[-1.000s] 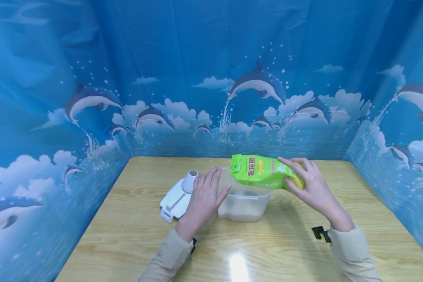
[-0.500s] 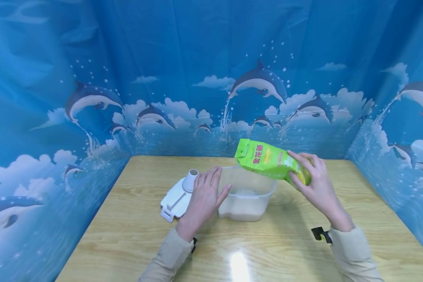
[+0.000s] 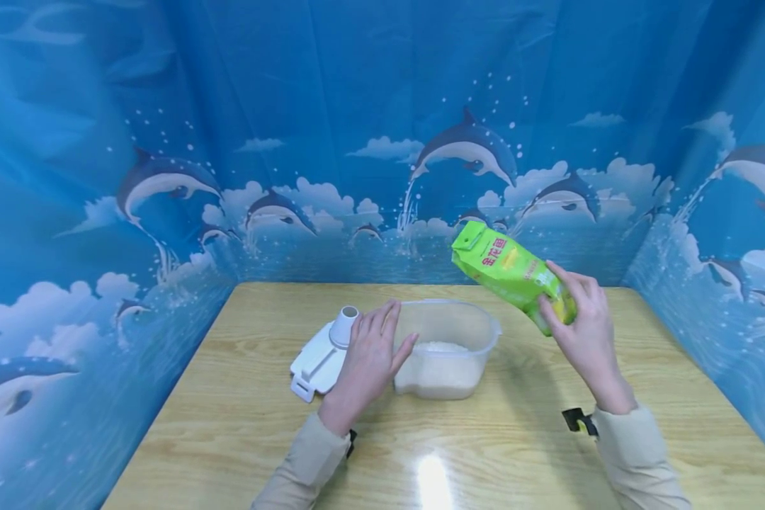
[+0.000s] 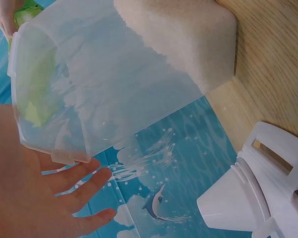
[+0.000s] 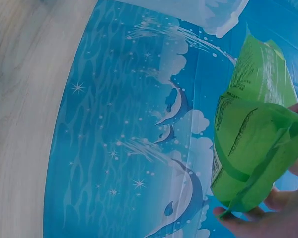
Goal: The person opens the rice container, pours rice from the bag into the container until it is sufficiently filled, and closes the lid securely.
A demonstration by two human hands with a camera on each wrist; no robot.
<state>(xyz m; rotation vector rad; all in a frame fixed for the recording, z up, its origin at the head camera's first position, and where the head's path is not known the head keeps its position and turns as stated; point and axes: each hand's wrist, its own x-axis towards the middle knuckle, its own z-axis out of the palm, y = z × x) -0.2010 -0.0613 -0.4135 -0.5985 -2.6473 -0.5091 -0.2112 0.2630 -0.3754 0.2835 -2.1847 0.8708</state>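
Head view, right hand gripping green bag now lifted off container, left hand flat, unmoved.

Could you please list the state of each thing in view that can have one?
Clear container: uncovered, upright on the table, partly filled with white grains.
Green bag: held in the air, tilted, its top up and to the left, off to the container's right.
White lid: off the container, lying on the table beside it.
Left hand: fingers straight, against the container's side.
Right hand: grips the bag's lower end.
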